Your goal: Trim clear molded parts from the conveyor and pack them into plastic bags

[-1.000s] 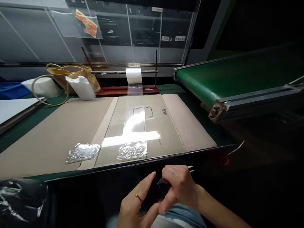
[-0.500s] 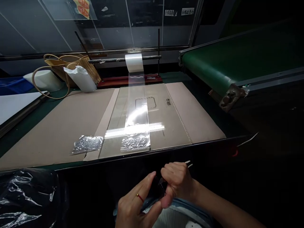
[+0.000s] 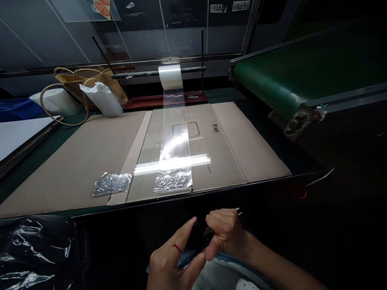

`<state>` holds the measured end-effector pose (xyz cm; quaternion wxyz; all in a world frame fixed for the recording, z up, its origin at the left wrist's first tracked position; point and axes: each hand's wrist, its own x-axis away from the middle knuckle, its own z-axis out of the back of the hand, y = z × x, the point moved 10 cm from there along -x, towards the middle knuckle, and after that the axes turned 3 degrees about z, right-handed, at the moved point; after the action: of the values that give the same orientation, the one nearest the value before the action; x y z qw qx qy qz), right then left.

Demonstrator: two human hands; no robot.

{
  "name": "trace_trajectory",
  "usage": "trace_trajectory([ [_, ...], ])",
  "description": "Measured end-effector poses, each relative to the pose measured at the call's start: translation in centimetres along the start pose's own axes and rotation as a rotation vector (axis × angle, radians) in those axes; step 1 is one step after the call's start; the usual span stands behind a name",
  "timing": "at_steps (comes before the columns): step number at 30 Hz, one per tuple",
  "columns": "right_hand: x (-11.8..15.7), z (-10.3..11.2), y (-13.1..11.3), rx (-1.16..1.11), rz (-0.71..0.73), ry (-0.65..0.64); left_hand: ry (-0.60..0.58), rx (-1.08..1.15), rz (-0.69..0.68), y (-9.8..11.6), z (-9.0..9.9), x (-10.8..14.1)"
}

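Low in front of my body, away from the table edge, my left hand (image 3: 173, 255) pinches a small dark flat piece (image 3: 199, 231) by its edges, between forefinger and thumb. A red cord ring with a gold bead circles one finger. My right hand (image 3: 225, 229) is closed in a fist around a slim metal tool (image 3: 239, 211). Two pale, narrow ends of it stick out past the fist, and a pointed grey tip shows on the other side, close to the dark piece. Most of the tool is hidden in my palm, so its exact kind is unclear.
Clear film from a roll (image 3: 171, 77) runs over cardboard (image 3: 260, 153) on the table. A clear plastic packet (image 3: 112, 183) lies to the left. Behind are a woven bag (image 3: 119, 88) and a white roll (image 3: 101, 98). A green conveyor (image 3: 272, 80) stands right, a black plastic bag (image 3: 36, 253) front left.
The view has shifted slightly. Both hands keep nearly the same pose, with the right fist and its tool a little lower and turned slightly.
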<state>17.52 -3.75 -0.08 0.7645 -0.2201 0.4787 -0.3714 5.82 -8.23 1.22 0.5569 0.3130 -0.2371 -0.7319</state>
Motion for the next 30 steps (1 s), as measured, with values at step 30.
trace_trajectory([
  [30, -20.6, -3.9, 8.1, 0.48, -0.016, -0.559, 0.149, -0.394, -0.32, -4.9, 4.3, -7.6],
])
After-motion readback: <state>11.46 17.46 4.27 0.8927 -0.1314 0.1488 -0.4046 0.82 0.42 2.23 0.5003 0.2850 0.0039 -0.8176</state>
